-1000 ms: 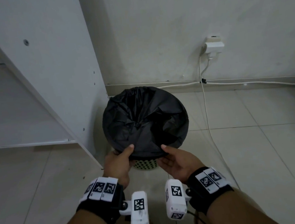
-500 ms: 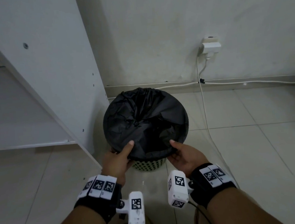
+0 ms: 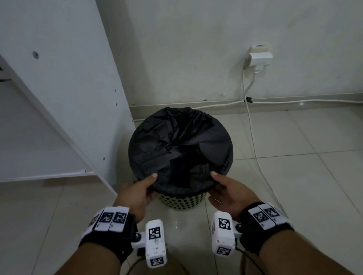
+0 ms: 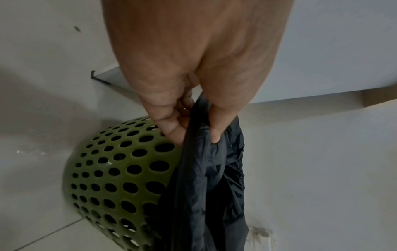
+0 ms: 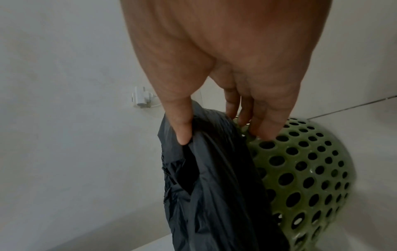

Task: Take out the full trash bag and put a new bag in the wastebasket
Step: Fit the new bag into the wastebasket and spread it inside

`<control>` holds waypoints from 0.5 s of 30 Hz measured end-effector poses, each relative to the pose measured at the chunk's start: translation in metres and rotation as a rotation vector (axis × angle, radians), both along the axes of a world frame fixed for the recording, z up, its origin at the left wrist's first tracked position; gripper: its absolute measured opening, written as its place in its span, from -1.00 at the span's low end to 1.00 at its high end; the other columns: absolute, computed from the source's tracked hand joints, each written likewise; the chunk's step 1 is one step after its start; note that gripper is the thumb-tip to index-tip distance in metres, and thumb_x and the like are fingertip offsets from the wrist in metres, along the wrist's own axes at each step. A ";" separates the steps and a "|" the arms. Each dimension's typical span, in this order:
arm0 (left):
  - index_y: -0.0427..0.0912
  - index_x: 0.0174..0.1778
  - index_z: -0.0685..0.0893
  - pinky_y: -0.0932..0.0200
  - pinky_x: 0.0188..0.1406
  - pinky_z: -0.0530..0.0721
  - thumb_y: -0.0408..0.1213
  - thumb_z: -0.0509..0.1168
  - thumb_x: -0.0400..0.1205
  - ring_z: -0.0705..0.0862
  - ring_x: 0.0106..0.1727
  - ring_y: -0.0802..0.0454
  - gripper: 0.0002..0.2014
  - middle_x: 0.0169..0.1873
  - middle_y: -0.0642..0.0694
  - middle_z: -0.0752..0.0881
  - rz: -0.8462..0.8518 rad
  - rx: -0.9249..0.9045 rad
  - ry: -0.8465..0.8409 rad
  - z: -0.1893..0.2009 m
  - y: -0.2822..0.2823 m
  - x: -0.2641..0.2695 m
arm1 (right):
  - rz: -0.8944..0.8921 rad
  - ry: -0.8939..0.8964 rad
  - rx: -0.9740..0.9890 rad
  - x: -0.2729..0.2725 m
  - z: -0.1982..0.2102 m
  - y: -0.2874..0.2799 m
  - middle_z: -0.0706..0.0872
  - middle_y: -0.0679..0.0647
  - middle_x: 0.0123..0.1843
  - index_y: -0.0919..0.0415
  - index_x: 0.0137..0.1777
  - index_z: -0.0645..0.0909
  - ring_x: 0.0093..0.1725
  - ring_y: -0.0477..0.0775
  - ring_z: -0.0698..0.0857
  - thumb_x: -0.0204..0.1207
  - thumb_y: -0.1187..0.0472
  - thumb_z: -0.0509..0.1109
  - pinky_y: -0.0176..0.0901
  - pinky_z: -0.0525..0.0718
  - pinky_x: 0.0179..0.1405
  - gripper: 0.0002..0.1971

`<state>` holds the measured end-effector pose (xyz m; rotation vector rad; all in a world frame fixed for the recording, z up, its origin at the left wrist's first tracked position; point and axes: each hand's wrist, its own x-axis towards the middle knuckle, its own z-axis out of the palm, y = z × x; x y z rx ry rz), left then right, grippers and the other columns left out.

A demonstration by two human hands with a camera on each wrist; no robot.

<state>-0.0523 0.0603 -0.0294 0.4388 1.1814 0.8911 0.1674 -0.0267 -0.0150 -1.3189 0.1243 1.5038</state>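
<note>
A black trash bag point(image 3: 177, 146) is stretched over the mouth of a green perforated wastebasket point(image 3: 183, 203) on the floor. My left hand point(image 3: 140, 191) pinches the bag's folded edge at the near left of the rim, thumb on top. In the left wrist view the left hand point(image 4: 193, 130) pinches the black bag point(image 4: 212, 178) against the wastebasket point(image 4: 120, 171). My right hand point(image 3: 222, 188) holds the near right rim, thumb on the bag. In the right wrist view the right hand point(image 5: 214, 129) has its thumb on the bag point(image 5: 210, 178) and its fingers on the wastebasket point(image 5: 300, 169).
A white cabinet side panel point(image 3: 61, 82) stands just left of the basket. Behind it is the wall with a socket and adapter point(image 3: 259, 57). A white cable point(image 3: 253, 144) runs down the wall and along the tiled floor on the right.
Both hands have spread apart along the near rim, the right one sliding rightward, pulling the bag's edge down over the rim.
</note>
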 end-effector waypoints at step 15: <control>-0.13 -0.03 0.76 -0.03 0.01 0.74 -0.47 0.42 0.62 0.78 0.01 -0.15 -0.86 -0.04 -0.14 0.82 0.042 0.052 0.118 -0.005 -0.017 0.021 | 0.022 -0.037 0.011 -0.013 0.000 -0.004 0.82 0.16 -0.19 0.25 -0.03 0.71 -0.23 0.10 0.71 0.50 0.25 0.53 -0.08 0.67 -0.21 -0.89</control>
